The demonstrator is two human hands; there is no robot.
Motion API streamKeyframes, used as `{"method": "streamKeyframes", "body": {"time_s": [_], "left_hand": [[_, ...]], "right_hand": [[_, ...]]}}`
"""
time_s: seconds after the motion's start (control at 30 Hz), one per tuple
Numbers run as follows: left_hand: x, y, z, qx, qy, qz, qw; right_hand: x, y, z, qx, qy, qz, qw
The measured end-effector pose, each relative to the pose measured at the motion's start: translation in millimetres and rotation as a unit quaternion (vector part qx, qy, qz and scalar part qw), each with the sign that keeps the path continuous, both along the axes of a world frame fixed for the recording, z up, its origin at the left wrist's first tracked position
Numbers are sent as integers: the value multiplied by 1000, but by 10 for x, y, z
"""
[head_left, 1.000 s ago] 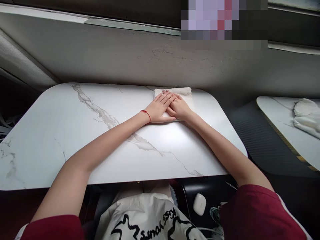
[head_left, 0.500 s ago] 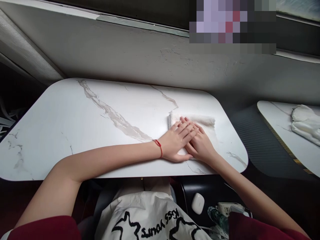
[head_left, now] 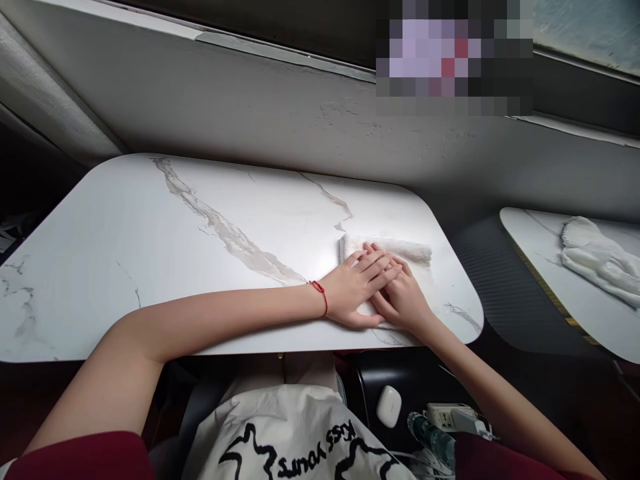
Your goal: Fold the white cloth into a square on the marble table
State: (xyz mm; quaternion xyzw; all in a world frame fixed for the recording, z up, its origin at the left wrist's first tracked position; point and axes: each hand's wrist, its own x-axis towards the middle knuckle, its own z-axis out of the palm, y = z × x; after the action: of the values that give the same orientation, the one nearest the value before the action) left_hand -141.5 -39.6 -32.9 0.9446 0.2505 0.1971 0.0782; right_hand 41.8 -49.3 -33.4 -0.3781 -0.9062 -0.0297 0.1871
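Note:
A folded white towel [head_left: 410, 251] lies on the right part of a white marble-patterned table [head_left: 260, 200]. My right hand [head_left: 406, 293] rests flat on it, fingers stretched out. Across the fingers of that hand lies my left hand [head_left: 357, 287], palm down with its fingers extended and slightly apart. A red cord bracelet [head_left: 320, 297] circles my left wrist. The hands and forearm hide the towel's middle and near part. Its far edge is folded into a thick roll.
Another marble-patterned table [head_left: 540, 247] at the right bears a crumpled white cloth [head_left: 600, 260]. Below the near table edge are a white rounded case [head_left: 389, 407], a power strip [head_left: 445, 415] and a bottle [head_left: 433, 437]. A grey wall [head_left: 250, 113] borders the table's far side.
Both stacked hands and the towel have slid slightly toward me and to the right over the table. The whole view has also shifted a little to the right.

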Motion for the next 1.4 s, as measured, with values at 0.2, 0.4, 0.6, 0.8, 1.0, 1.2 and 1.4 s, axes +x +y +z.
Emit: {"method": "streamKeyframes", "body": {"time_s": [0.2,0.4,0.6,0.8,1.0,1.2,1.4], "left_hand": [[43,491,-37,0,7,40,999],[142,1051,-41,10,3,76,997],[237,1536,-46,4,-7,84,996],[423,1838,-31,-19,-23,73,997],[489,1866,-11,-20,-28,67,997],[495,1817,-31,-15,-35,75,996],[504,1845,-63,-17,-40,68,997]], "right_hand": [[14,599,-11,-23,8,11,1000],[49,1246,13,-42,31,17,999],[157,1729,-56,-39,77,13,996],[364,2020,-101,-52,91,-24,994],[442,2089,-106,-45,92,-37,994],[427,2039,-85,-50,83,-38,995],[391,1964,-27,-68,55,-62,994]]}}
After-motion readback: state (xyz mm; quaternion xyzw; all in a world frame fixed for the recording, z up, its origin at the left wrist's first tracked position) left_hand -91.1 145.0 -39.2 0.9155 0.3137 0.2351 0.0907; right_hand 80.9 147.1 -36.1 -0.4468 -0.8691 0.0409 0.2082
